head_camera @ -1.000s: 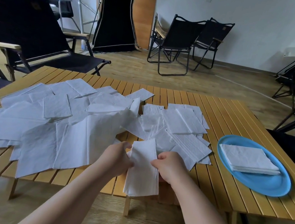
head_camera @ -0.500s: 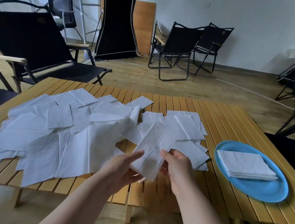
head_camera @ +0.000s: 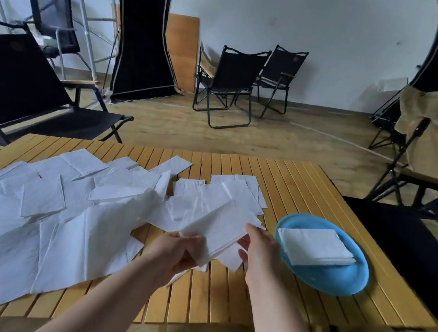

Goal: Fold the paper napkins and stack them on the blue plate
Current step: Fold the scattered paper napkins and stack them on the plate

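A folded white napkin (head_camera: 220, 228) hangs in the air above the table's front, tilted up to the right. My left hand (head_camera: 178, 252) grips its lower left end. My right hand (head_camera: 260, 248) holds its right edge, thumb on top. Just right of my right hand lies the blue plate (head_camera: 347, 281) with a neat stack of folded napkins (head_camera: 314, 246) on it. A wide heap of loose unfolded napkins (head_camera: 50, 208) covers the left and middle of the slatted wooden table (head_camera: 292, 191).
A black folding chair (head_camera: 22, 92) stands at the table's far left. Two more black chairs (head_camera: 233, 82) stand on the floor behind. A black seat (head_camera: 405, 255) adjoins the table's right edge, and a beige-draped chair (head_camera: 436, 137) is beyond it.
The napkin was held vertically near the table's front edge, then lifted and turned; now both hands have carried it up and to the right, close to the blue plate.
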A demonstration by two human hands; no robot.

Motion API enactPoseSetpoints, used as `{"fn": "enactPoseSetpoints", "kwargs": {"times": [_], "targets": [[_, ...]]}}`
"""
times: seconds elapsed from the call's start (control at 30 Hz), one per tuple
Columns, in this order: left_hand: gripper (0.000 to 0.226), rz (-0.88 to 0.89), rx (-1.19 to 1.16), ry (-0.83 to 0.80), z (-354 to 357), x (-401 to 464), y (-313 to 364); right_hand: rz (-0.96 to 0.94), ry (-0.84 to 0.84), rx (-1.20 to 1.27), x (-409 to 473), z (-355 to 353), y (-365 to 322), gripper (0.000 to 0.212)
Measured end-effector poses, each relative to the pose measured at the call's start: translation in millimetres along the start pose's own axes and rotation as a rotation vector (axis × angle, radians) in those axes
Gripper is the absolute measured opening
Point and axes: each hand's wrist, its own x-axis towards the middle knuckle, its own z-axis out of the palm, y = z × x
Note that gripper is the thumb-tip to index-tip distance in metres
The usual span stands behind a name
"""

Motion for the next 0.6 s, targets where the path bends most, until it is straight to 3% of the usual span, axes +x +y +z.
{"fn": "enactPoseSetpoints", "kwargs": {"times": [0.23, 0.5, 0.6], "targets": [[0.028, 0.019, 0.155, -0.073, 80.5, 35.4, 12.7, -0.181, 0.129, -0.315, 58.8, -67.3, -50.3, 0.013], [0.029, 0.059, 0.366, -0.076, 181.7, 75.2, 1.4, -0.073, 0.21, -0.488, 115.9, -148.2, -74.6, 0.011], [0.03, 0.172, 0.539, -0.132, 195.4, 95.2, -12.1, -0.016, 0.233, -0.515, 132.0, -170.5, -65.3, 0.018]]}}
